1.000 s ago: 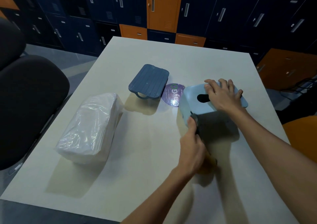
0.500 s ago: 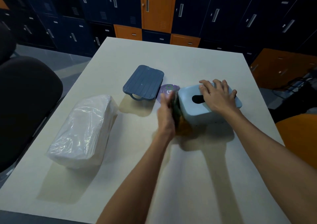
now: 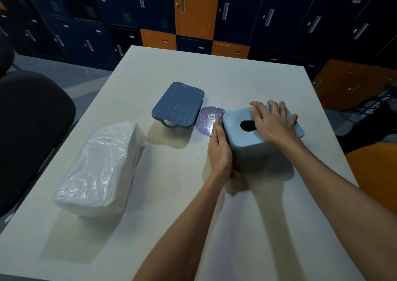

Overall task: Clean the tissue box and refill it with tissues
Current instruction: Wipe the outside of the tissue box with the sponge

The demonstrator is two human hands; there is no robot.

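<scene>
Ideally the right hand (image 3: 272,123), fingers spread atop the tissue box (image 3: 247,145) on the table (image 3: 193,65), pins it down. The left hand (image 3: 219,149), fingers straight and together, should sweep the yellow cloth (image 3: 236,173) evenly along the box's left side.

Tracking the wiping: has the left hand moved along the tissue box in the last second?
Yes. The left hand went from the front corner of the tissue box round to its left side, beside the purple disc.

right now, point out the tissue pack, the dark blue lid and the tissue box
tissue pack (image 3: 101,169): head view, middle of wrap
dark blue lid (image 3: 178,104): head view, ribbed top
tissue box (image 3: 234,119): head view, top left of slot
</scene>
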